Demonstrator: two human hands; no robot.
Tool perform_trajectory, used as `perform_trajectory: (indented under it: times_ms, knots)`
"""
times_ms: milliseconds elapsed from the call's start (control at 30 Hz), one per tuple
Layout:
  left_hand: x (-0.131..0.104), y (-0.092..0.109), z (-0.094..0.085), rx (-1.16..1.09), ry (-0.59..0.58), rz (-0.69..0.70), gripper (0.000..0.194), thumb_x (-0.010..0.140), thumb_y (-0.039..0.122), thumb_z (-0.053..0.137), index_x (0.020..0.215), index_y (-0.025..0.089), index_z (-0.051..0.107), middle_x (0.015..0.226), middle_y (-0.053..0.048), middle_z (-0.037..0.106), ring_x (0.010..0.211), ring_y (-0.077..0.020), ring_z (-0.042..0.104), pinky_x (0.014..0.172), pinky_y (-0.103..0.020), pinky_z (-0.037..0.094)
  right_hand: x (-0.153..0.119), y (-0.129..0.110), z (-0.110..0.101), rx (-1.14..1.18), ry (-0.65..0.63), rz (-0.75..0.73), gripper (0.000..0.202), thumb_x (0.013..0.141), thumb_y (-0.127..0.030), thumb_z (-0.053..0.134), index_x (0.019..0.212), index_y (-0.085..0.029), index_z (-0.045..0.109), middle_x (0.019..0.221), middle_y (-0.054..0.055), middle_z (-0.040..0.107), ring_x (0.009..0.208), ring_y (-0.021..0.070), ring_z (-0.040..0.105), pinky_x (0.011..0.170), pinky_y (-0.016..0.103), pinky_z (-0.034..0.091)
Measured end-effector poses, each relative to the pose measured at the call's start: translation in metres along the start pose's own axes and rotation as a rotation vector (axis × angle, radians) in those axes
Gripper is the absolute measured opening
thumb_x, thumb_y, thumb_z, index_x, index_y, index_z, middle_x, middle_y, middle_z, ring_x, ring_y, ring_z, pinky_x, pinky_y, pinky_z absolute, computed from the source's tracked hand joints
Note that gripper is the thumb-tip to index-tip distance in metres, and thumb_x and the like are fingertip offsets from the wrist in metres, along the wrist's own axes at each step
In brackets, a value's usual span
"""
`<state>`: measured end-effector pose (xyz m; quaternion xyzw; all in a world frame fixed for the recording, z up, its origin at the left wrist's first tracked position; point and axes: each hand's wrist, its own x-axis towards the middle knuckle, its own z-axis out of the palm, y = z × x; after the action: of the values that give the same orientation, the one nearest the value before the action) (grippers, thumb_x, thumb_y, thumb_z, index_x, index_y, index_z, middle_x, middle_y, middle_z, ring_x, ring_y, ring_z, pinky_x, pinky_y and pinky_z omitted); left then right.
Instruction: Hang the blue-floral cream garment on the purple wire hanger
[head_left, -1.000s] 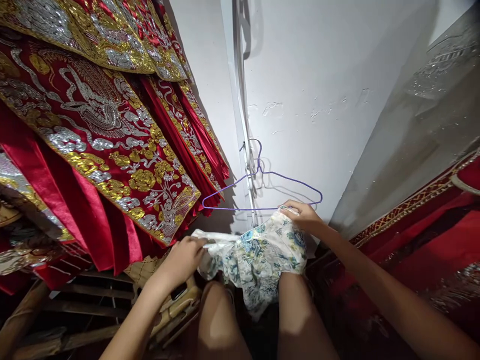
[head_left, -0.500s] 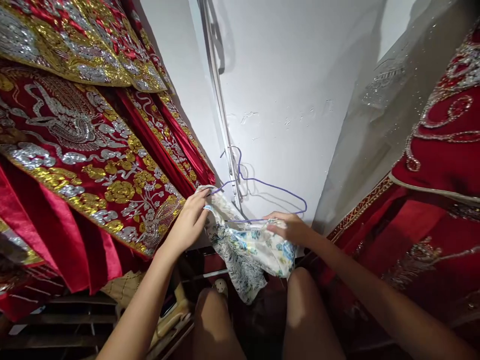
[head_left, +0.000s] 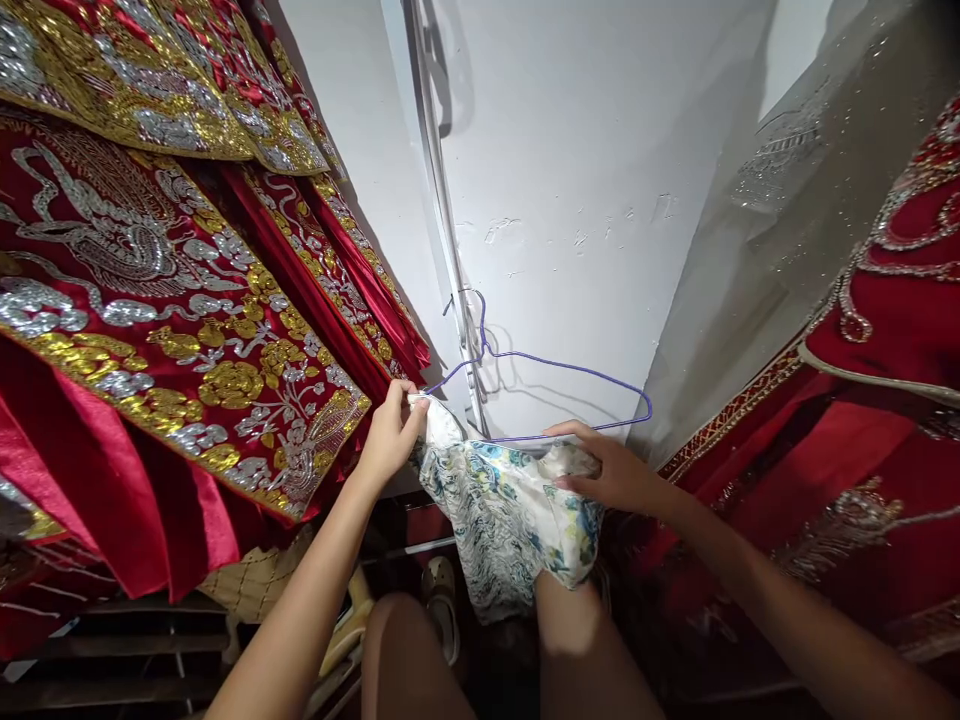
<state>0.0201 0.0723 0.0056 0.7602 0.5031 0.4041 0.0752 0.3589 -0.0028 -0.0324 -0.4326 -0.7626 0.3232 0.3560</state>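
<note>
A white floral garment with blue and yellow flowers and a ruched body hangs between my two hands, above my knees. My left hand pinches its upper left edge, close to the left end of a purple clothes hanger. That end of the hanger goes behind the cloth. My right hand grips the garment's upper right part, just under the hanger's bottom bar. The hanger's right end sticks out bare, and its hook rises beside a metal upright.
Red costumes with gold and silver sequins fill the left side. A beaded red garment and sheer glittery cloth stand at right. A metal pole runs along the white wall. Below are a slatted rack and a clog.
My right hand has moved right and slightly down with the garment's edge. The cloth hangs more spread out, its right part now over my knee. More of the hanger's right end shows.
</note>
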Motion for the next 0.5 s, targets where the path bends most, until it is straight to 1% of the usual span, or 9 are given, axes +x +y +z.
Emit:
perform_trajectory:
  times_ms: [67,100,200,233,300,333,367,433,500]
  knots:
    - [-0.005,0.0,-0.001,-0.004,0.049,0.003,0.028,0.095,0.044,0.051,0.109,0.021,0.055,0.084,0.0,0.065,0.068,-0.0142,0.058,0.066,-0.024,0.043,-0.006,0.0,-0.009,-0.008,0.06,-0.042,0.065,0.076,-0.037,0.076,0.137,-0.026,0.056,0.122,0.006,0.068,0.096,0.027,0.066,0.079,0.033,0.053]
    - [-0.007,0.0,-0.001,0.011,0.074,0.016,0.028,0.094,0.044,0.053,0.107,0.02,0.059,0.084,0.0,0.067,0.067,-0.0138,0.058,0.065,-0.024,0.042,-0.009,0.0,-0.014,-0.007,0.105,-0.051,0.072,0.076,-0.036,0.077,0.143,-0.025,0.052,0.124,0.008,0.067,0.099,0.0285,0.066,0.081,0.034,0.053]
    - [-0.011,-0.001,-0.005,0.058,0.133,0.042,0.029,0.092,0.046,0.057,0.097,0.02,0.069,0.08,0.0,0.07,0.065,-0.0138,0.059,0.064,-0.023,0.043,-0.008,0.004,-0.031,-0.015,0.3,0.038,0.091,0.076,-0.033,0.075,0.156,-0.023,0.035,0.114,0.011,0.071,0.092,0.0299,0.069,0.077,0.038,0.055]
    - [-0.012,-0.001,-0.006,0.064,0.14,0.042,0.03,0.092,0.047,0.058,0.096,0.02,0.071,0.078,0.0,0.07,0.063,-0.0138,0.058,0.063,-0.024,0.043,-0.004,0.006,-0.039,-0.044,0.383,0.081,0.09,0.076,-0.032,0.074,0.157,-0.024,0.035,0.113,0.011,0.071,0.093,0.0304,0.069,0.078,0.039,0.056]
    - [-0.012,-0.001,-0.009,0.074,0.134,0.04,0.033,0.091,0.049,0.059,0.095,0.019,0.073,0.075,0.0,0.071,0.062,-0.0145,0.058,0.063,-0.024,0.044,0.006,0.006,-0.055,-0.116,0.509,0.134,0.076,0.075,-0.032,0.072,0.147,-0.025,0.051,0.117,0.01,0.071,0.103,0.0325,0.067,0.087,0.043,0.054]
    - [-0.011,-0.001,-0.011,0.079,0.13,0.04,0.034,0.091,0.05,0.059,0.095,0.019,0.074,0.076,-0.001,0.072,0.062,-0.0151,0.06,0.065,-0.025,0.045,0.011,0.006,-0.063,-0.138,0.531,0.134,0.062,0.075,-0.033,0.071,0.136,-0.024,0.062,0.119,0.01,0.071,0.109,0.0335,0.065,0.091,0.044,0.053]
    - [-0.01,-0.002,-0.012,0.082,0.131,0.042,0.035,0.091,0.05,0.059,0.095,0.019,0.074,0.078,-0.001,0.073,0.065,-0.0161,0.061,0.067,-0.025,0.047,0.016,0.004,-0.071,-0.138,0.52,0.129,0.047,0.075,-0.034,0.071,0.121,-0.022,0.071,0.116,0.01,0.073,0.11,0.034,0.065,0.092,0.043,0.052]
    - [-0.006,-0.005,-0.016,0.079,0.147,0.038,0.034,0.091,0.05,0.058,0.097,0.02,0.073,0.088,-0.004,0.074,0.076,-0.0187,0.066,0.076,-0.027,0.048,0.024,0.0,-0.084,-0.068,0.405,0.141,0.026,0.074,-0.039,0.072,0.091,-0.02,0.077,0.096,0.01,0.076,0.099,0.0331,0.068,0.084,0.041,0.054]
    - [-0.002,-0.011,-0.018,0.05,0.174,-0.021,0.034,0.09,0.051,0.059,0.099,0.02,0.071,0.097,-0.006,0.073,0.087,-0.0203,0.066,0.081,-0.028,0.048,0.029,-0.004,-0.086,0.09,0.255,0.186,0.026,0.07,-0.045,0.078,0.076,-0.02,0.074,0.08,0.009,0.074,0.081,0.0304,0.07,0.071,0.038,0.055]
